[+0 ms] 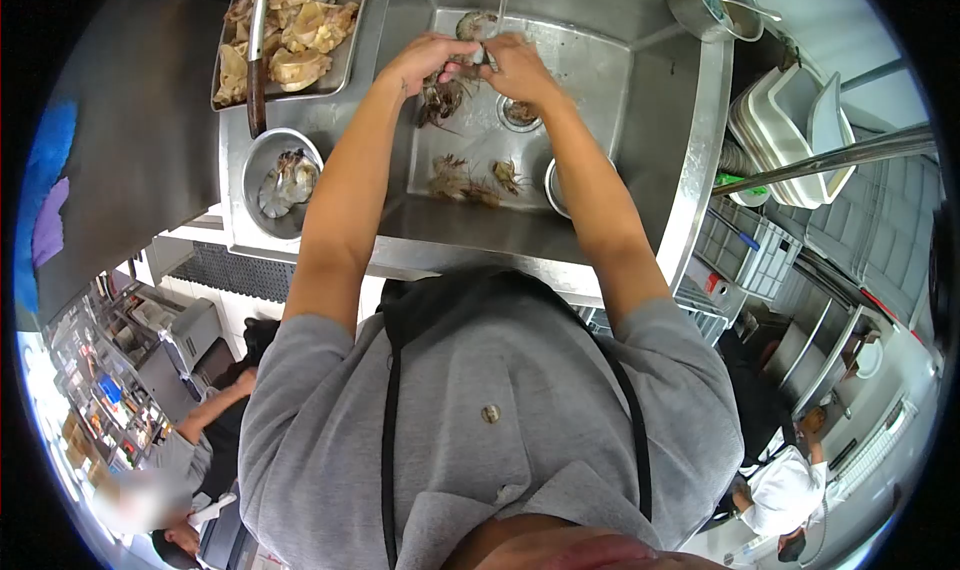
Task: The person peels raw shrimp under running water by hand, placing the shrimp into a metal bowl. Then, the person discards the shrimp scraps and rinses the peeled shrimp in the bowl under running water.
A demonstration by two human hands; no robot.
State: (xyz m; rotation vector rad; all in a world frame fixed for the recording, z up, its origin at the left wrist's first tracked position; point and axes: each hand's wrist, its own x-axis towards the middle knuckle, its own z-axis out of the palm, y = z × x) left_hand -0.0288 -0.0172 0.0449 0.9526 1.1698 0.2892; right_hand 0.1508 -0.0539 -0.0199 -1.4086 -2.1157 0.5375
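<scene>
- Grey shirt (450,370): lay nearest the head camera.
- Left hand (435,58), right hand (518,70): met over the sink (650,110), fingertips together on an apparent pale shrimp (478,54); a light, close pinch seemed best.
- Shell scraps (465,183): lay on its floor.
- Metal bowl (253,165): stood left, holding peeled shrimp (288,185).

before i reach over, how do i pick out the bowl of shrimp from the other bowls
Find the big steel sink, then the metal ledge along its left side. There, on the near side of the rectangular tray, sits a round metal bowl. It's the only bowl with shrimp visible inside.
</scene>
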